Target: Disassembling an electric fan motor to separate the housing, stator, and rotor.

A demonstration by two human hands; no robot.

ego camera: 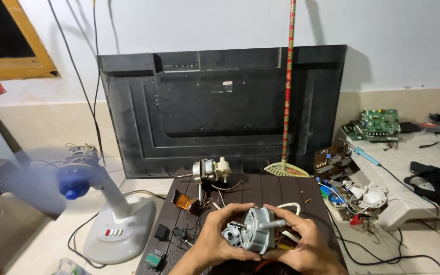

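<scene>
Both hands hold a round grey metal fan motor with a short shaft [257, 230] low in the middle of the view, just above the dark brown slatted worktop [276, 189]. The left hand [220, 239] wraps its fingers around the left side of the motor. The right hand [301, 243] grips the right side, with fingers curled over the top near the shaft. White wires loop out from behind the motor.

Farther back on the worktop lies a second silver motor with a cream plastic knob part [211, 171]. Near it sits a small shiny brown piece [184, 201]. A small green and black box [154, 259] lies at the worktop's front left corner.

On the floor to the left stands a white fan stand with a blue front [103, 214]. A big black flat screen back panel [222, 107] leans on the wall behind. A red patterned broom stick [287, 86] leans in front of it. A green circuit board [380, 122] lies on the right.
</scene>
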